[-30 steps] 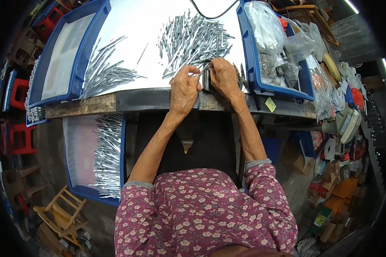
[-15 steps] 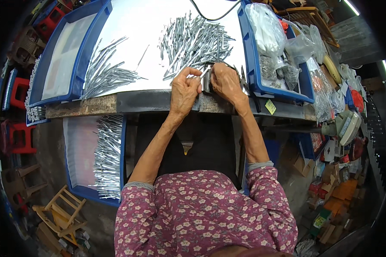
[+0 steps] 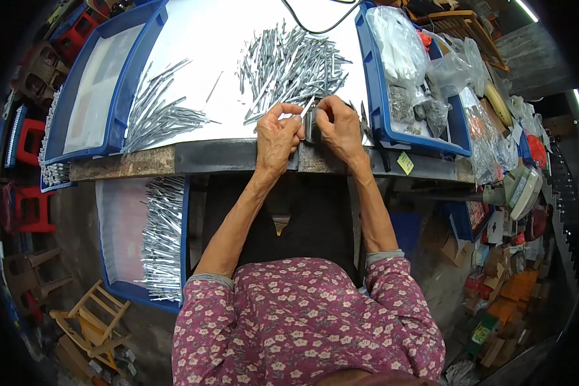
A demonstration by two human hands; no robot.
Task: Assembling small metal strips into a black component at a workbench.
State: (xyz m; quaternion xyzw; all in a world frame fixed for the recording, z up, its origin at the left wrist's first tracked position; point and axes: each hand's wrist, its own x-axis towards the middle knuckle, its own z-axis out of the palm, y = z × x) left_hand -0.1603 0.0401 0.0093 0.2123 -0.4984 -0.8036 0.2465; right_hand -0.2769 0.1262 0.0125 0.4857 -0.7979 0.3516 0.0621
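My left hand [image 3: 276,138] pinches a slim silvery metal strip [image 3: 308,107] between thumb and forefinger, its far end pointing away from me. Just right of those fingers, at the table's front edge, stands a small dark metal fixture [image 3: 311,125]. My right hand [image 3: 340,132] is closed against the fixture's right side, thumb and forefinger bent together; whatever lies in them is too small to make out. Beyond both hands spreads a large heap of similar metal strips [image 3: 289,61]. A smaller pile of strips [image 3: 164,109] lies to the left.
A blue tray [image 3: 116,96] stands on the table's left, and another blue tray [image 3: 377,83] with plastic bags [image 3: 399,45] on its right. Pliers [image 3: 365,122] lie beside the right one. Below the table, a blue bin [image 3: 128,294] holds many strips. A black cable [image 3: 315,30] crosses the back.
My right hand has shifted slightly toward me and its thumb and forefinger have curled differently beside the fixture. The left hand stays nearly in place, still pinching the metal strip.
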